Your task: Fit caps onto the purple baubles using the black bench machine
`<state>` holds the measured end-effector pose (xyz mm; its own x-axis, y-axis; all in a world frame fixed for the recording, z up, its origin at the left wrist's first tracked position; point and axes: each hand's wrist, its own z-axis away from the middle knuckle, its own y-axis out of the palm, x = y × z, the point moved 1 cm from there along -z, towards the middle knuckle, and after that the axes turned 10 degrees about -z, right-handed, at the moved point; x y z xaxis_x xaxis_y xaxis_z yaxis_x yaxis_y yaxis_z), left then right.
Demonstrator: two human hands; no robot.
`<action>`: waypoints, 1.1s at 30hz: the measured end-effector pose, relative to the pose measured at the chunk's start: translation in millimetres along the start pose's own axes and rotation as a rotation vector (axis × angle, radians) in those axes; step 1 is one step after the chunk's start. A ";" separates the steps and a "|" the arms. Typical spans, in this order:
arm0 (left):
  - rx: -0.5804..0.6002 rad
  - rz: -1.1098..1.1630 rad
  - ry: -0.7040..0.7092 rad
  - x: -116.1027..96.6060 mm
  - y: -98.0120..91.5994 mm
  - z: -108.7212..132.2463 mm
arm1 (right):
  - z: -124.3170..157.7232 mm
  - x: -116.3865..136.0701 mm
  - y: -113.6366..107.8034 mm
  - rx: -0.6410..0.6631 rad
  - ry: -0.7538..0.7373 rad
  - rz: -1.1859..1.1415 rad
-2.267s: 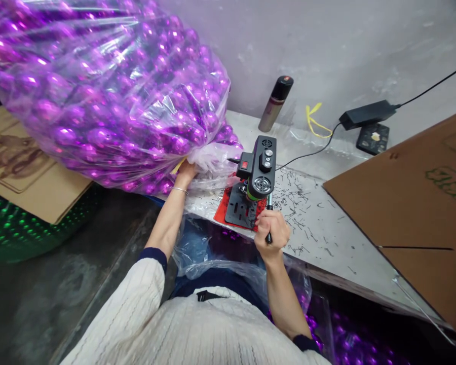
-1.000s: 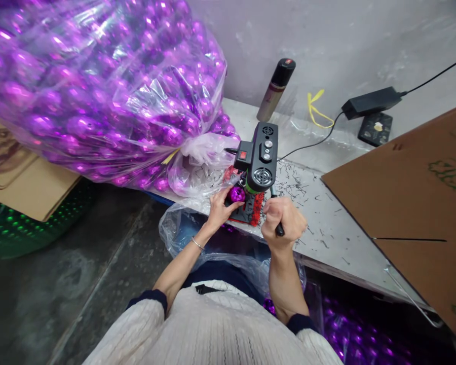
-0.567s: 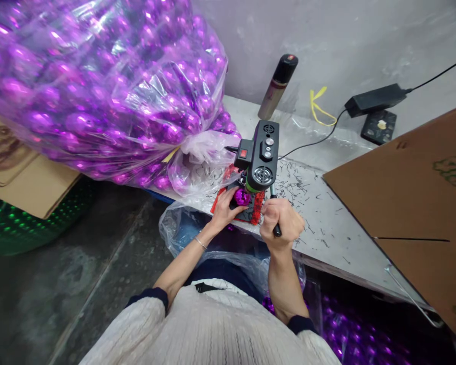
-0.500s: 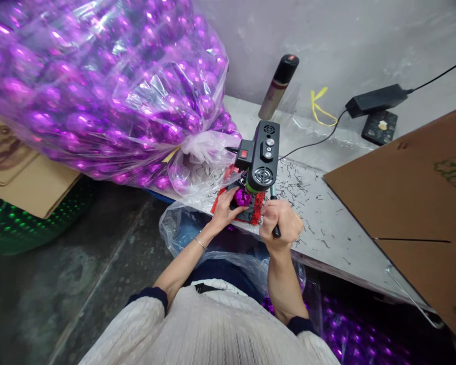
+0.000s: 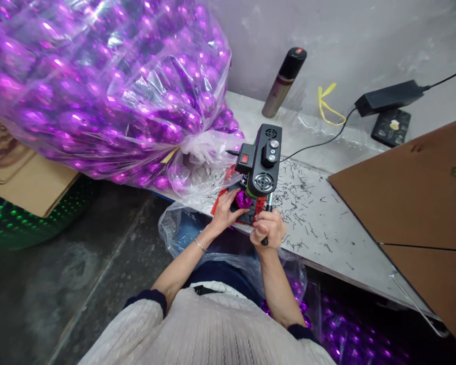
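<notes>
Nearest is the person's pale shirt [image 5: 205, 329], dark at the cuffs. Beyond it, clear film [image 5: 169, 225] hangs loosely below the near edge of the table [image 5: 327, 228]; purple balls [image 5: 353, 334] lie in shadow below that edge, toward the right. At the near edge, the left hand [image 5: 222, 212] is half open, thumb and fingers curved about one ball [image 5: 243, 199], purple and shiny, which it holds from the left. The ball is over the dark base [image 5: 247, 218] of the press [image 5: 266, 162], just below the front of the press's head; whether the two touch cannot be told. The base rests on a red mat [image 5: 217, 201]. The right hand [image 5: 268, 228] is closed in a fist around the black-gripped lever [image 5: 265, 241], right of the base. Dark wires [image 5: 294, 195] are strewn over the table right of the press. A clear bag [image 5: 117, 101] of purple balls fills the left end, its neck bound by a yellow tie [image 5: 169, 154]. A carton [image 5: 410, 192] covers part of the right end. Along the far edge, left to right, are a can [image 5: 279, 88], a yellow strip [image 5: 329, 107], an adapter [image 5: 389, 97] and, just nearer, a flat box [image 5: 391, 129]. A cable [image 5: 319, 144] joins press and adapter; behind is a grey wall [image 5: 349, 40].
</notes>
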<state>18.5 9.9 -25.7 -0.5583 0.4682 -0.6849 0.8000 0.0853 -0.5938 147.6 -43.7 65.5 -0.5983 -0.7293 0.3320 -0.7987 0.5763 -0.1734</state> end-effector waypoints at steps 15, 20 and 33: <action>-0.033 -0.027 0.063 3.3 2.4 -0.2 | 10.5 -5.1 8.0 -0.054 -0.012 0.011; -0.036 -0.023 0.069 5.2 3.7 -2.0 | 4.2 -2.4 5.7 0.031 -0.078 0.018; 0.182 -0.155 0.344 -32.8 -39.6 73.7 | -48.6 21.2 -13.3 0.072 0.114 0.032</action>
<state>-11.1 -73.6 -10.8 -0.5385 0.7309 -0.4192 0.6432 0.0352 -0.7649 148.6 -48.9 119.9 -0.6156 -0.6620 0.4275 -0.7843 0.5676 -0.2505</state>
